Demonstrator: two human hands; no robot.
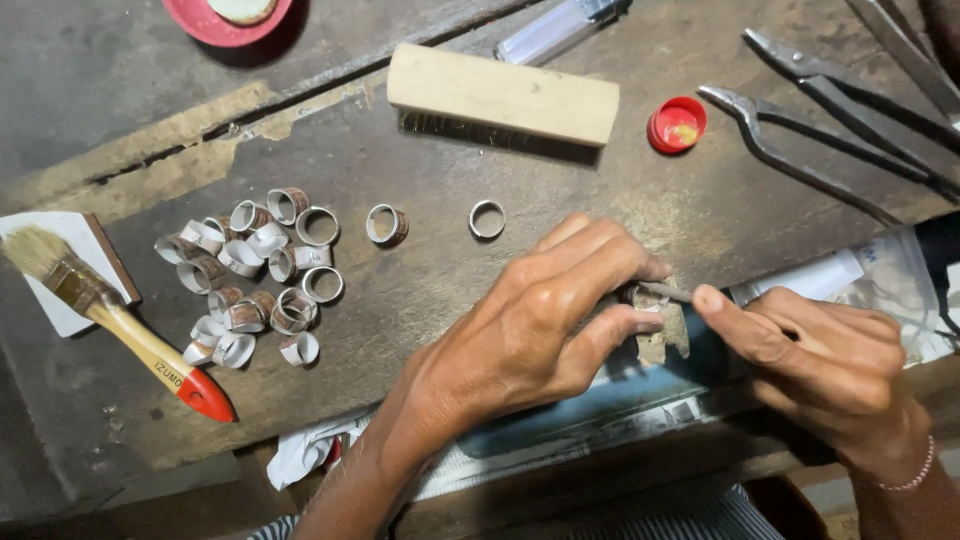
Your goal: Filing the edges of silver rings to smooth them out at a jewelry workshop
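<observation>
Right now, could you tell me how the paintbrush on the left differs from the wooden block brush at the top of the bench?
The paintbrush has a long handle with a red tip and pale bristles fanned out at one end; the block brush is a plain pale rectangular block with no handle and short dark bristles underneath. The paintbrush lies diagonally, its bristles resting on a white pad; the block brush lies almost level on the bare bench. Neither hand touches them.

Dim, warm light from above (soft shadows under the hands), sharp centre, slightly blurred, darker edges.
</observation>
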